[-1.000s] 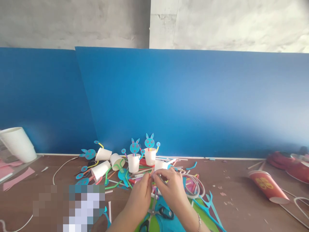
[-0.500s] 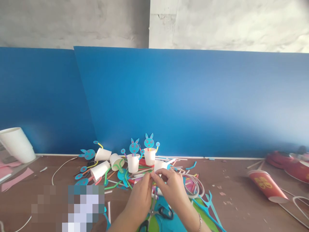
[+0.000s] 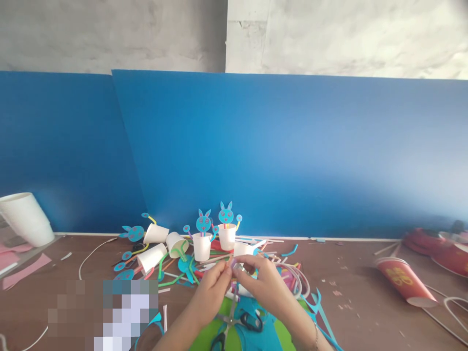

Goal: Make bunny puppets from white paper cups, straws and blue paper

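A: Thing in hand?
B: Small purplish piece [image 3: 233,263], at the meeting fingertips, above the middle of the surface [image 3: 361,321]. Mostly hidden; long axis and direction can't be told.
A: Fingers?
B: Left hand [image 3: 212,285]: thumb and forefinger pinched together on it. Right hand [image 3: 261,278]: thumb and forefinger curled close beside it; can't tell if they grip.
A: Next outward?
B: Scissors [image 3: 231,321], nearer the near edge, spread wide, one blade toward the far edge. Beyond the hands, two rabbit-headed white cups [image 3: 202,247] upright near the far edge, ears up.
A: Writing?
B: Red cup [image 3: 405,282], lying toward the right edge, white end nearward. Yellow mark [image 3: 399,278]; I can't read it.
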`<state>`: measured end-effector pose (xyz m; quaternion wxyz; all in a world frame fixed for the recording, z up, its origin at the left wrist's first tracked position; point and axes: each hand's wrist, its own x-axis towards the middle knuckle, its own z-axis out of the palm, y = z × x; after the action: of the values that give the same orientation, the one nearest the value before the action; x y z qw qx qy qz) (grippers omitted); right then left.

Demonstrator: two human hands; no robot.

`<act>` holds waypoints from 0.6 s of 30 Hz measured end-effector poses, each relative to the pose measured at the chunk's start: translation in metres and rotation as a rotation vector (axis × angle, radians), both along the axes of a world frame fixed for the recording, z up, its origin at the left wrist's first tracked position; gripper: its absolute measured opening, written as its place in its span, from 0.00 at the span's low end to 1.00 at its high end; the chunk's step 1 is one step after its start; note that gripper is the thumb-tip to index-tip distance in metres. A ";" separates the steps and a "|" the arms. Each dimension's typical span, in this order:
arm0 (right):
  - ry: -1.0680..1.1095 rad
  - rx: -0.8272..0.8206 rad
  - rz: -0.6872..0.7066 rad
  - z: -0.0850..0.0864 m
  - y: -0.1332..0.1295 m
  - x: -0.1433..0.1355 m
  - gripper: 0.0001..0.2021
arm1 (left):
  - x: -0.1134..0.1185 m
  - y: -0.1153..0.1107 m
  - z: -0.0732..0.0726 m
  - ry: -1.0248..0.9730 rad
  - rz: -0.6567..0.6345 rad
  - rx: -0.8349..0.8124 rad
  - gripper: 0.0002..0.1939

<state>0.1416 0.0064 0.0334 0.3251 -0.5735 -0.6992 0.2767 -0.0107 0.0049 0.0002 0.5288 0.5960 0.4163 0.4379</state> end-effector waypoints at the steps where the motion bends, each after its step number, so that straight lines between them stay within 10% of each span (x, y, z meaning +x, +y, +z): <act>1: -0.007 -0.003 0.003 0.000 0.000 0.000 0.14 | 0.000 0.000 0.002 -0.004 0.000 -0.005 0.19; 18: 0.031 -0.052 0.059 -0.003 -0.001 0.004 0.14 | -0.001 0.003 0.009 -0.199 -0.096 -0.364 0.30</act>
<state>0.1458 0.0057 0.0302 0.3123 -0.5566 -0.7033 0.3131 -0.0114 0.0075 0.0094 0.6867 0.4634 0.4053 0.3865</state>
